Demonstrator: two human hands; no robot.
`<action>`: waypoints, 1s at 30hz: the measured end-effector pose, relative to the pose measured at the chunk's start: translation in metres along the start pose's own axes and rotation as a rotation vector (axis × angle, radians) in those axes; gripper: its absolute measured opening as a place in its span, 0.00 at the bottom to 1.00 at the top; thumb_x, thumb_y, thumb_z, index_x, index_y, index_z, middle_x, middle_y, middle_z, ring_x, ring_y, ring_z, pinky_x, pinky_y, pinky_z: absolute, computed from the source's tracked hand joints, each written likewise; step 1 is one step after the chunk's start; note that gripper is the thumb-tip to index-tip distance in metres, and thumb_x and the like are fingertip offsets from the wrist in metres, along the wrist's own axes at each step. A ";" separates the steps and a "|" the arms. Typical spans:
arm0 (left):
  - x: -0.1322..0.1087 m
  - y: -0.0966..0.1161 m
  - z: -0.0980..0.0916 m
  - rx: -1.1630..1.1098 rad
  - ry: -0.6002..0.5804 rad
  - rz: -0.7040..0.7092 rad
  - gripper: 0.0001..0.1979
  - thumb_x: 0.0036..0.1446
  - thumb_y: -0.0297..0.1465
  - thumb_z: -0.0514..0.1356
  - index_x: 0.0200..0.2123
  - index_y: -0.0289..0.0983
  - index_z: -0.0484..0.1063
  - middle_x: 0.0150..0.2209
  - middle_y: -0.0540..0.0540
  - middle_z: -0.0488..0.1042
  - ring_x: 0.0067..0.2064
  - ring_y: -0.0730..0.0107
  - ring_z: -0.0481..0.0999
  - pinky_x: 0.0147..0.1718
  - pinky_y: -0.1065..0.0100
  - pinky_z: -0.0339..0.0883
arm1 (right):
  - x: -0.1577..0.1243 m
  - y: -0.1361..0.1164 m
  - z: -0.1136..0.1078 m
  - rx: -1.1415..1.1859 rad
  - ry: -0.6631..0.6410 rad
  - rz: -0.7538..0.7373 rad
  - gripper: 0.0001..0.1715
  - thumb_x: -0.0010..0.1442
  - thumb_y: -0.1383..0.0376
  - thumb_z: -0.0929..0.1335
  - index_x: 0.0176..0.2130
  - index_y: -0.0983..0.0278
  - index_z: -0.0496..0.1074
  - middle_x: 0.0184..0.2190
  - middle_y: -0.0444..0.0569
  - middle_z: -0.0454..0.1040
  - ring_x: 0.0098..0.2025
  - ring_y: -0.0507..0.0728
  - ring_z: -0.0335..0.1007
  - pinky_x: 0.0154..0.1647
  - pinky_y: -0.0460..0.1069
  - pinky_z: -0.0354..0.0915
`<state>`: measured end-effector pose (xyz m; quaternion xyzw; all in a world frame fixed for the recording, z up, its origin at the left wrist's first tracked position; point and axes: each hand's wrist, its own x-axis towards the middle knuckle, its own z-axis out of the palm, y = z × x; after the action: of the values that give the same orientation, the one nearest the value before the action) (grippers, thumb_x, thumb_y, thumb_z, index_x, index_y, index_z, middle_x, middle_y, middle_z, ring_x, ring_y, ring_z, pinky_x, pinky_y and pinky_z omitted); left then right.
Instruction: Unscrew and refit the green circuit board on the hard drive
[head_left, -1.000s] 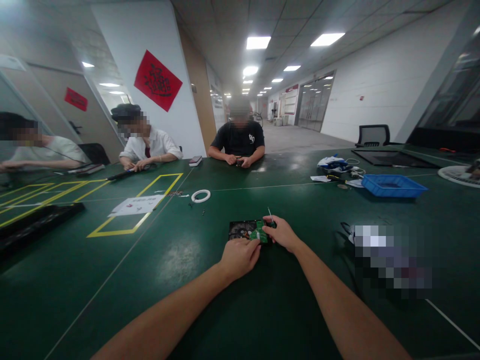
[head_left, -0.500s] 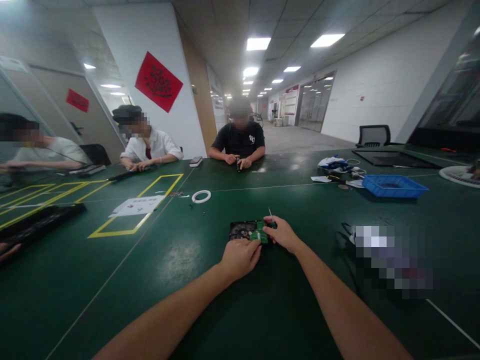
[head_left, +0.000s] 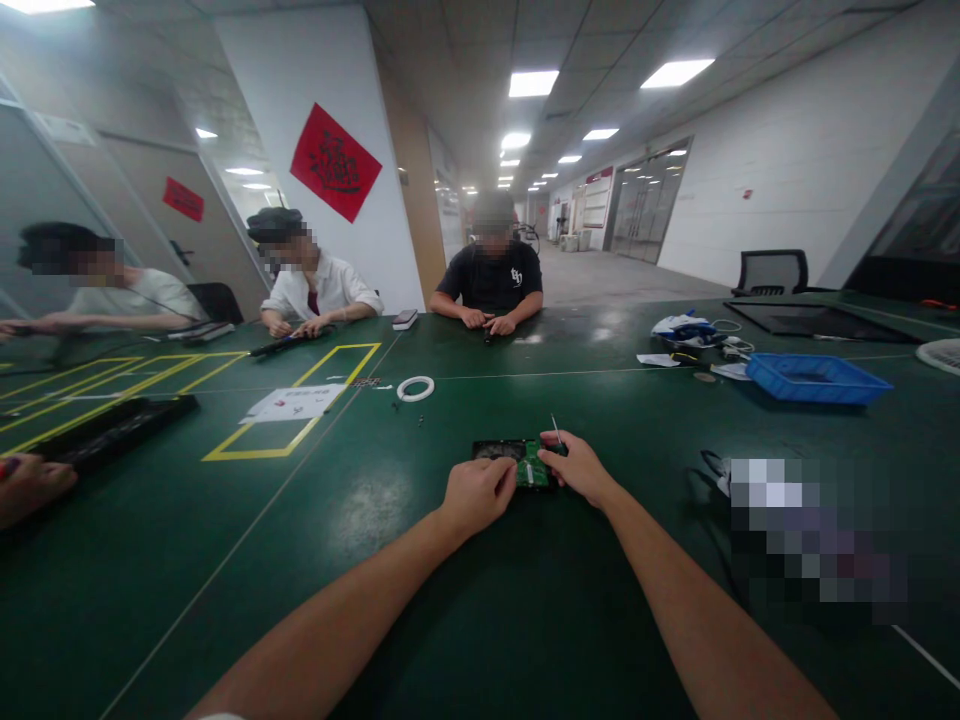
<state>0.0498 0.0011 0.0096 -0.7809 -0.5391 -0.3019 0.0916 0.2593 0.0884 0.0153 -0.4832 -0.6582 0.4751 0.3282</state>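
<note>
A hard drive (head_left: 489,449) lies on the green table in front of me, its green circuit board (head_left: 534,470) facing up on the right part. My left hand (head_left: 480,492) is over the drive's near left side, fingers curled into a pinch by the board's left edge. Whatever is between those fingertips is hidden. In my right hand (head_left: 581,470) is a screwdriver (head_left: 556,430), its thin metal shaft pointing up and away. The thumb and fingers of that hand are at the drive's right end, beside the board.
A white ring (head_left: 415,389) and tiny loose parts lie beyond the drive. A paper sheet (head_left: 292,403) sits within yellow tape at left. Right are a blue tray (head_left: 817,380) and a blurred-out object (head_left: 810,540). Another person's hand (head_left: 34,488) is at far left; several people sit around the table.
The view has shifted, so the scene appears further right. My left fingers have drawn back from the board's near edge into a pinch at its left edge. My right hand still holds the screwdriver.
</note>
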 end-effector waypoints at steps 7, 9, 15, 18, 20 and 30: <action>0.012 -0.049 -0.002 0.076 0.055 -0.296 0.15 0.68 0.38 0.52 0.45 0.42 0.77 0.36 0.46 0.80 0.36 0.65 0.78 0.37 0.68 0.68 | -0.004 -0.006 0.000 -0.001 -0.006 0.016 0.24 0.61 0.65 0.71 0.56 0.64 0.70 0.55 0.56 0.73 0.27 0.48 0.68 0.19 0.42 0.65; 0.016 -0.072 -0.005 0.126 0.073 -0.371 0.16 0.69 0.38 0.51 0.48 0.41 0.76 0.39 0.44 0.80 0.40 0.63 0.78 0.41 0.66 0.68 | -0.003 -0.005 0.000 -0.001 0.003 0.010 0.23 0.61 0.65 0.71 0.56 0.64 0.71 0.55 0.56 0.73 0.27 0.48 0.68 0.19 0.42 0.64; 0.015 -0.145 -0.009 0.340 -0.037 -0.434 0.21 0.66 0.33 0.54 0.59 0.36 0.70 0.60 0.36 0.69 0.62 0.50 0.65 0.61 0.55 0.57 | -0.002 -0.003 -0.001 -0.003 -0.012 0.008 0.23 0.61 0.66 0.71 0.56 0.64 0.70 0.56 0.56 0.72 0.26 0.48 0.68 0.20 0.43 0.65; 0.016 -0.168 -0.004 0.321 -0.121 -0.465 0.23 0.67 0.34 0.52 0.62 0.32 0.67 0.62 0.34 0.67 0.63 0.51 0.64 0.61 0.55 0.57 | -0.003 -0.005 -0.001 -0.008 0.000 0.006 0.23 0.61 0.66 0.70 0.56 0.63 0.70 0.57 0.55 0.72 0.26 0.47 0.67 0.20 0.43 0.65; 0.021 -0.176 0.000 0.305 -0.140 -0.460 0.23 0.67 0.36 0.52 0.61 0.32 0.68 0.60 0.34 0.69 0.61 0.52 0.67 0.60 0.57 0.59 | -0.005 -0.007 -0.001 -0.014 0.001 0.011 0.23 0.62 0.66 0.70 0.56 0.63 0.70 0.56 0.56 0.72 0.26 0.47 0.68 0.20 0.43 0.66; 0.026 -0.193 0.007 0.278 -0.162 -0.433 0.18 0.61 0.23 0.51 0.44 0.34 0.81 0.47 0.36 0.79 0.52 0.54 0.75 0.56 0.59 0.64 | -0.004 -0.010 -0.001 -0.021 -0.015 0.036 0.23 0.62 0.66 0.70 0.57 0.64 0.69 0.57 0.55 0.72 0.28 0.48 0.68 0.21 0.43 0.66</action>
<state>-0.1150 0.1026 -0.0160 -0.6488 -0.7356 -0.1739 0.0879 0.2586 0.0838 0.0248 -0.4948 -0.6568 0.4776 0.3093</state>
